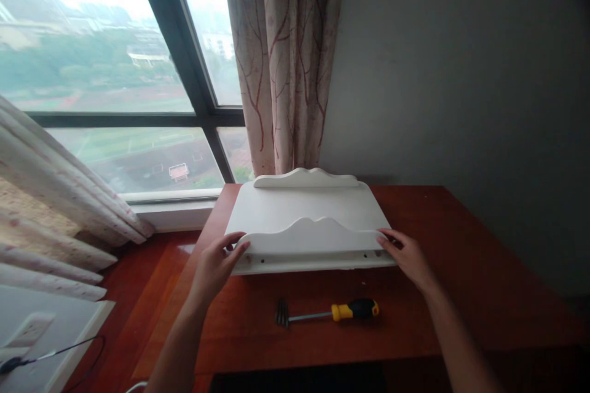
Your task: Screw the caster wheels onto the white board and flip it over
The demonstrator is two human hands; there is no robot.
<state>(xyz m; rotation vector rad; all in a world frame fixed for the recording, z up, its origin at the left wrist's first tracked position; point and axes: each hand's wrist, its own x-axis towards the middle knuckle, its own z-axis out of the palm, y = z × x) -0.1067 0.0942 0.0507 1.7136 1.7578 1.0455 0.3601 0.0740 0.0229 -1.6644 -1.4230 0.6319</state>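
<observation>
A white panel with a wavy top edge (313, 238) stands along the near side of a white board (276, 206). My left hand (222, 256) pinches the panel's left end between thumb and fingers. At its right end, my right hand (402, 252) grips in the same way. A second, similar wavy strip (306, 180) stands at the board's far edge. Small dark holes show in the white face below the near panel. In front of the board lies a screwdriver (354, 310) with a yellow and black handle, its tip beside several dark screws (282, 314).
The reddish-brown wooden table (442, 270) carries all of this. Behind it hang a patterned curtain (295, 73) and a grey wall (437, 73). A window is at the left, with a wall socket (31, 330) and black cable at the lower left.
</observation>
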